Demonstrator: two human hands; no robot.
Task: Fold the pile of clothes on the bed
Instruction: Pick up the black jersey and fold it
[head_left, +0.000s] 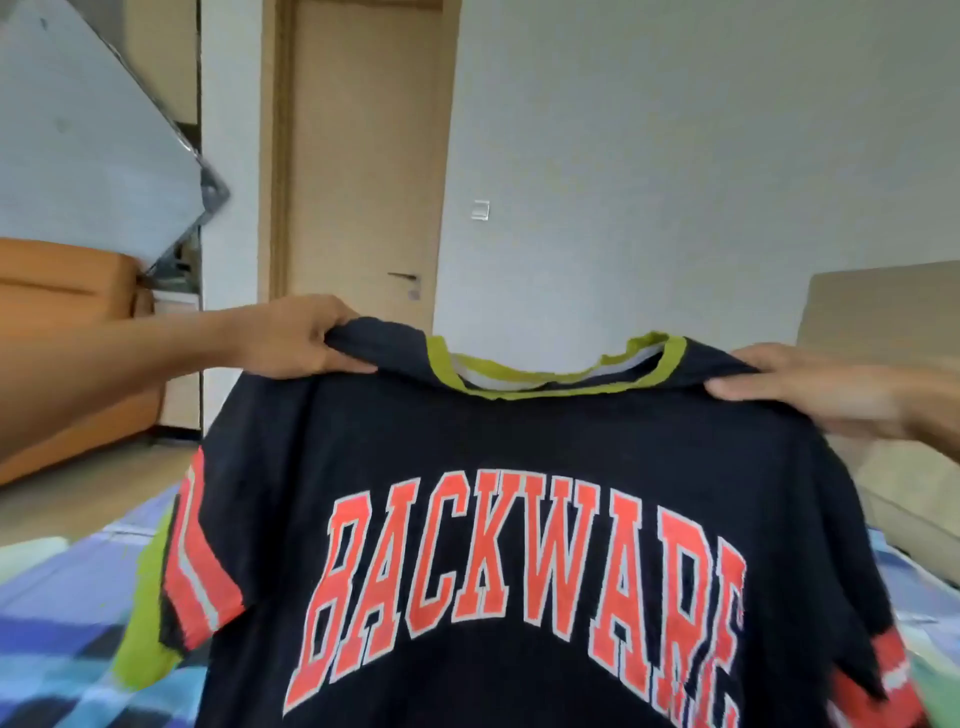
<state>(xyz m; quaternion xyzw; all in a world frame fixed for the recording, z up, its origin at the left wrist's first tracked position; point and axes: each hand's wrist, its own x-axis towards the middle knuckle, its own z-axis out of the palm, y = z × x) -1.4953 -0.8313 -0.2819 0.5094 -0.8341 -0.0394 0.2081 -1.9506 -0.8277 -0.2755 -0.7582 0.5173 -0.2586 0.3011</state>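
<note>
Pale wall (675, 130), closed wooden door (363, 156) — orange sofa (67, 296) left, beige furniture (883, 312) right.

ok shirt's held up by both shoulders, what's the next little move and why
Probably lower the dark T-shirt flat onto the plaid bedspread. The left hand and right hand each pinch a shoulder, so it hangs spread and fairly straight in the air with nothing folded yet. Laying it down should give a surface for folding the sleeves in.
</note>
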